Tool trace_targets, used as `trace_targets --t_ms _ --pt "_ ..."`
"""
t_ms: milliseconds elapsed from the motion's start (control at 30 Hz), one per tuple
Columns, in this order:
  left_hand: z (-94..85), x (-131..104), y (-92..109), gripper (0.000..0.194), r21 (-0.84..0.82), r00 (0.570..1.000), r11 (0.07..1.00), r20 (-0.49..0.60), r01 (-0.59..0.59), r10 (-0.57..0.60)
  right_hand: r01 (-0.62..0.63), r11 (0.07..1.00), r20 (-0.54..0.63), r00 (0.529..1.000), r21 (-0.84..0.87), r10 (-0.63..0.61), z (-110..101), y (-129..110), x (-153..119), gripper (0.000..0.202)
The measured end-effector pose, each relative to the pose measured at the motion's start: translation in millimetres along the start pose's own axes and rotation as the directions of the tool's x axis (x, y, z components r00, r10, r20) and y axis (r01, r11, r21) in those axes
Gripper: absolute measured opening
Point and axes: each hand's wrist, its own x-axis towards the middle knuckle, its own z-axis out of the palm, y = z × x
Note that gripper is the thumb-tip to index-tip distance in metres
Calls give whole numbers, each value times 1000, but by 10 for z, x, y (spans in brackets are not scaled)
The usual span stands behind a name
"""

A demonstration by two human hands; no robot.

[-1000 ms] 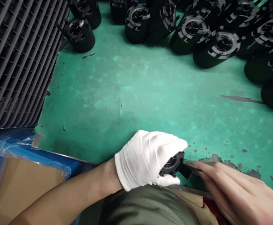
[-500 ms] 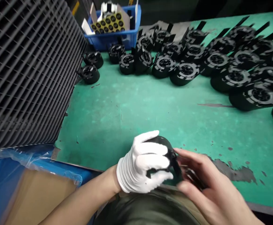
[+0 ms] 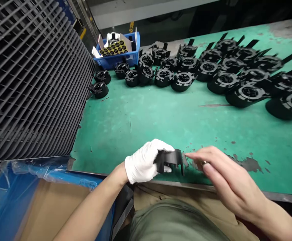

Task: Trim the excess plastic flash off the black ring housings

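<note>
Clearly, the left hand, in a white glove, has its grip clamped on a black part, fingers wrapped over one end so that the opposite end faces right. It seems held that way to steady it and leave that end within reach of the bare right hand. From where I stand, those right fingers are drawn close together just beside the part; I cannot tell whether anything is pinched in them. The part sits above the near edge of the tabletop, close to the body, probably for control. Black housings stand grouped farther back, perhaps to keep them out of the hands' way, with a blue bin behind some of them.
</note>
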Motion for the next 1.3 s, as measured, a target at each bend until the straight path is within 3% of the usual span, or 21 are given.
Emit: trace_targets --t_ms 100,233,300,400,633,1100,1300 --pt "-87 -8 44 72 41 1000 999 20 11 -11 -40 997 -39 999 -71 37 14 60 8 41" --pt "-178 86 168 50 259 978 961 150 100 -142 -116 984 -81 991 -138 105 95 54 -58 40" --pt "-172 177 175 64 355 966 930 194 93 -170 -128 985 -62 991 -118 121 116 16 -63 31" --pt "-141 296 112 91 419 953 904 231 85 -197 -50 997 -1 999 -53 50 116 -31 17 16" --pt "-176 318 36 109 550 965 831 162 84 -205 129 979 40 991 -159 -125 72 -69 253 15" --pt "-200 381 79 113 576 939 812 221 93 -264 172 950 76 985 -261 -158 98 -90 267 20" --pt "-200 373 122 114 606 949 793 208 67 -239 310 840 111 950 -446 -292 40 -162 304 24"
